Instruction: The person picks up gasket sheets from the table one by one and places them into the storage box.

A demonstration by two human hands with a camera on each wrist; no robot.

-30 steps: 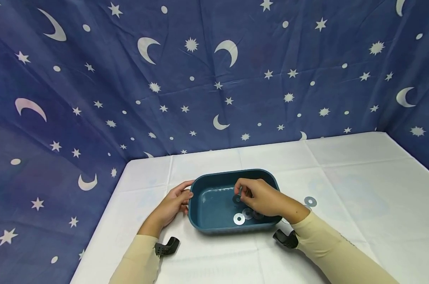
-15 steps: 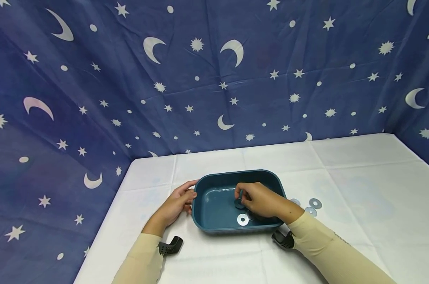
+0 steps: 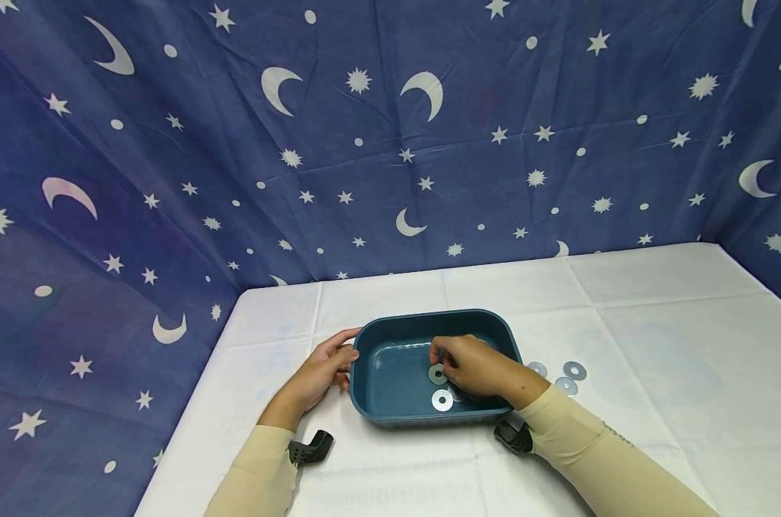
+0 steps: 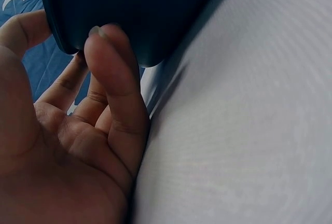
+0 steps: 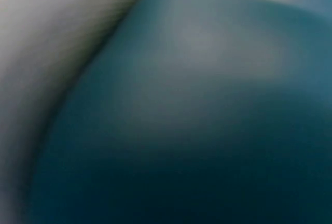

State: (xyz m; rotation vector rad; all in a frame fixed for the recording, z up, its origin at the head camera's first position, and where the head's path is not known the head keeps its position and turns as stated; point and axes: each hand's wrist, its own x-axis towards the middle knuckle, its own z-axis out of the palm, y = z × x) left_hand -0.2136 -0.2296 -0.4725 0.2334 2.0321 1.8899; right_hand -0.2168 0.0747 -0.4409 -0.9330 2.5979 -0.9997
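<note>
A dark teal oblong plastic tub (image 3: 390,370) stands on the table. My left hand (image 3: 319,370) holds its left end, thumb at the rim and bent fingers against the outer wall; in the left wrist view, fingers (image 4: 116,79) meet the tub's side (image 4: 129,11). Reaching over the right side, my right hand (image 3: 470,365) is inside the tub with curled fingers, pinching a flat metal washer (image 3: 437,374) by its edge. Just in front, another washer (image 3: 442,400) lies on the tub floor. The palm hides the floor beneath it. Blurred tub wall (image 5: 181,105) fills most of the right wrist view.
Several washers (image 3: 574,370) lie on the white tablecloth (image 3: 655,373) right of the tub, partly behind my right forearm. A blue curtain (image 3: 364,179) with moons and stars hangs along the table's back and left. Black wrist mounts (image 3: 312,446) project from both sleeves.
The view shifted slightly at first. My right hand has moved a little toward the near side within the tub; the washer at its fingertips now looks brighter. My left hand stays at the tub's end.
</note>
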